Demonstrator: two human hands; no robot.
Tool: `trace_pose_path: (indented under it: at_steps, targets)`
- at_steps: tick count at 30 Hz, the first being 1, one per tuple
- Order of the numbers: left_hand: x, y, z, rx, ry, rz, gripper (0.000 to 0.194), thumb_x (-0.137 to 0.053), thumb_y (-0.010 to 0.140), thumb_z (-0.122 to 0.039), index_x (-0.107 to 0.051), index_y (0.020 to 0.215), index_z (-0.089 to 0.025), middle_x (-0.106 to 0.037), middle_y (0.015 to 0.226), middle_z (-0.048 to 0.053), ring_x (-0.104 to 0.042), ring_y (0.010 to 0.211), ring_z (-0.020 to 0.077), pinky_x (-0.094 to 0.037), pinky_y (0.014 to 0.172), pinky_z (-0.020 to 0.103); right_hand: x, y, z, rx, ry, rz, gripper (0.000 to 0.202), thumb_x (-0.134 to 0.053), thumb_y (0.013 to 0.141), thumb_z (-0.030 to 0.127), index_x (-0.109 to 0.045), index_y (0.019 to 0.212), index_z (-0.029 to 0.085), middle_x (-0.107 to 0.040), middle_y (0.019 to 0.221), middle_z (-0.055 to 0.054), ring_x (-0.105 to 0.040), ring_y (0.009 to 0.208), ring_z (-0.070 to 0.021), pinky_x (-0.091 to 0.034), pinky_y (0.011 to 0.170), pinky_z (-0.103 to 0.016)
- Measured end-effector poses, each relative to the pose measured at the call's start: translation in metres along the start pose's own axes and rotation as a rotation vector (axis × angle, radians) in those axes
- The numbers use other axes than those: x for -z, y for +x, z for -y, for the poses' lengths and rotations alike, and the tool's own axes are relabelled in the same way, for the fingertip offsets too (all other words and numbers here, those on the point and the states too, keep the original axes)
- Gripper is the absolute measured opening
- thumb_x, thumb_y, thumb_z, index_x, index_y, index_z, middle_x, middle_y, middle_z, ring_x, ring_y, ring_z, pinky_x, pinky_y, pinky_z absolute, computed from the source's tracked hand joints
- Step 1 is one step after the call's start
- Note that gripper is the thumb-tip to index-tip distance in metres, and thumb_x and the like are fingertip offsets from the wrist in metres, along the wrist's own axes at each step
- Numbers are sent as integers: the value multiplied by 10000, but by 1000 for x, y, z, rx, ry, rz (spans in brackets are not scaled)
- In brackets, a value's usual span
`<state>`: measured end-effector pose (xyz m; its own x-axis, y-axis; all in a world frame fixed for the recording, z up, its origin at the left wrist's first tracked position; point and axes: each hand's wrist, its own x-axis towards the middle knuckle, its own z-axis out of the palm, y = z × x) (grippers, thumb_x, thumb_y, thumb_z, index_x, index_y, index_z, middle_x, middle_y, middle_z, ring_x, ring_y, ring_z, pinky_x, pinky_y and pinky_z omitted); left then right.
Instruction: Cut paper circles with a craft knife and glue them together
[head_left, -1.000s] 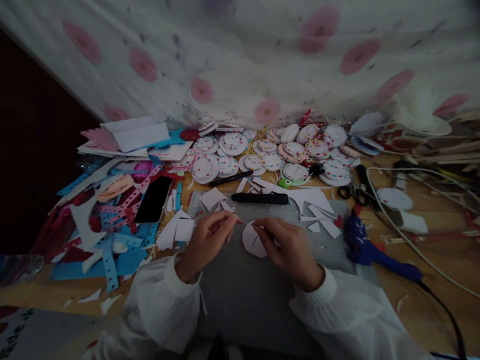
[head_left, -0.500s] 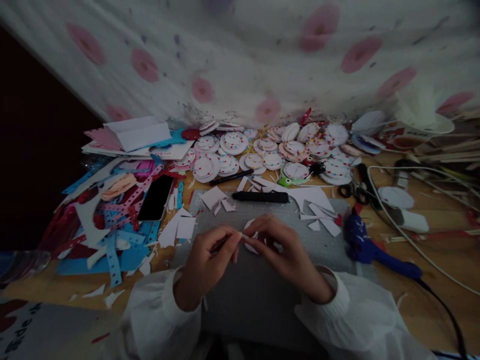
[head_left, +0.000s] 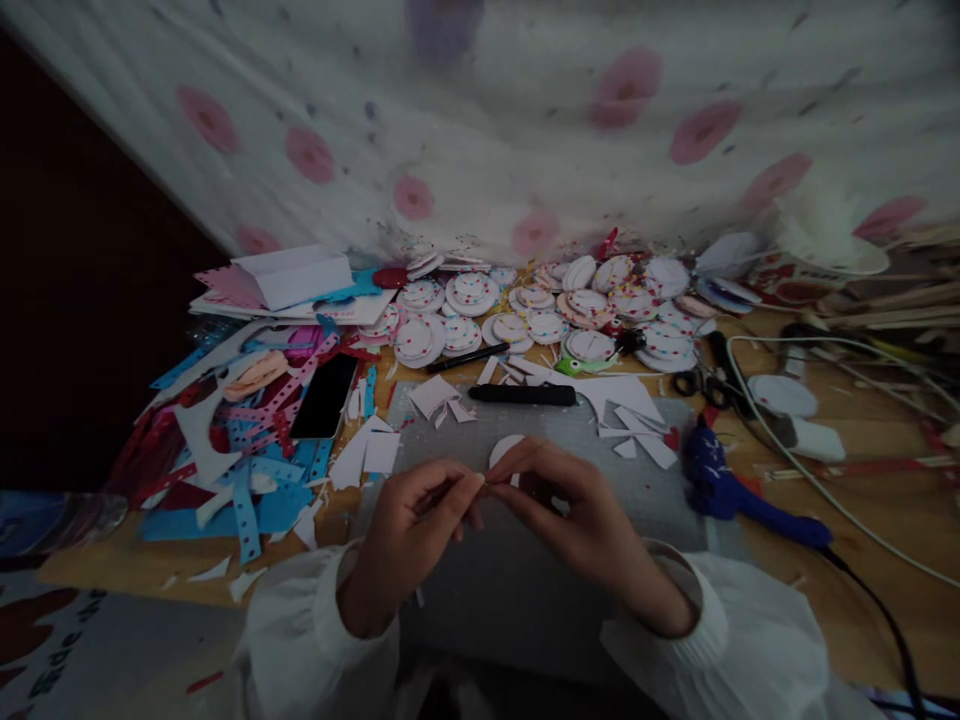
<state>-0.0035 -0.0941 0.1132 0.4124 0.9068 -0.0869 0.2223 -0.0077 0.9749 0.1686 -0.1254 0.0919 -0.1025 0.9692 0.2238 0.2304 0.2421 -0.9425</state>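
Two hands in play here, and the left hand (head_left: 420,525) meets the right hand (head_left: 577,510) over the grey mat (head_left: 510,610); the fingers of each press together, tip to tip, though whatever they may be pinching is too small to make out; one white disc (head_left: 505,448) lies on the mat, partly hidden behind the right hand; it looks like a delicate stage, close fingertip work, and the next move seems to call for a light, steady pinch; now the tally across the bench (head_left: 922,630): one blue glue gun (head_left: 716,475), one phone (head_left: 325,398), one pair of scissors (head_left: 705,388), one slim black pen (head_left: 466,357), one thick black tool (head_left: 521,395); and at the back, dotted disc stacks (head_left: 472,292), over a dozen, overlapping too much for an exact count!
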Motion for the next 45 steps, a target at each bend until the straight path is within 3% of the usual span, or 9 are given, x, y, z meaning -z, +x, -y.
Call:
trace_pose_path:
  at_steps: [12,16,21,25,28,30,33,40,45]
  targets:
    - [-3,-11,4,-22,18,-49,289,-543,861,-317,-600,634,-146,-548,517,-23,-468,444,63,-363,432,159,-7,-9,7,26,-23,-9,54,-619,887,225,-660,885,190,-618,778,-1,-490,573,-78,-376,495,-196]
    - [-4,-13,4,0,20,-58,330,-554,851,-335,-563,579,-147,-512,491,-29,-439,437,58,-334,433,167,-10,-10,7,108,-80,-21,79,-582,895,171,-658,874,180,-611,762,-15,-511,598,-93,-392,508,-201]
    - [6,-9,7,179,-149,89,346,-585,825,-426,-576,618,-149,-488,452,-41,-385,405,55,-283,411,176,-4,-13,1,425,-371,14,164,-499,914,96,-628,980,174,-671,856,-47,-579,685,-125,-421,555,-243]
    - [15,-5,11,445,-336,300,336,-661,738,-445,-583,598,-149,-422,409,-62,-281,373,42,-171,379,198,7,-15,0,762,-725,98,211,-434,939,99,-640,945,145,-714,785,-35,-554,568,-116,-378,469,-284]
    - [18,-4,12,664,-437,426,302,-708,652,-417,-569,575,-161,-381,402,-76,-250,368,42,-146,383,210,12,-17,0,939,-775,180,245,-417,926,111,-660,959,106,-721,809,-50,-585,614,-119,-403,457,-279]
    - [19,-3,12,703,-411,469,293,-703,649,-406,-562,567,-162,-383,405,-76,-259,373,43,-162,394,208,12,-17,-2,1031,-767,236,267,-406,917,119,-663,973,73,-720,852,-77,-594,649,-135,-408,453,-282]
    - [21,-3,9,551,-229,455,312,-662,705,-418,-560,571,-155,-439,416,-58,-307,385,48,-190,400,199,12,-16,-3,922,-692,302,244,-407,923,99,-645,975,77,-699,812,-74,-549,597,-139,-394,464,-291]
    - [29,-6,-11,133,187,371,302,-523,852,-330,-557,606,-159,-510,483,-32,-452,460,82,-331,472,198,9,-9,12,179,-192,356,96,-534,917,152,-617,963,164,-613,867,-46,-565,756,-124,-464,647,-229]
    - [28,-8,-15,-135,513,328,313,-513,884,-255,-549,587,-163,-495,513,-38,-450,502,76,-301,512,209,8,-2,15,134,-185,338,84,-579,888,108,-618,844,168,-577,807,-8,-538,688,-94,-427,611,-202]
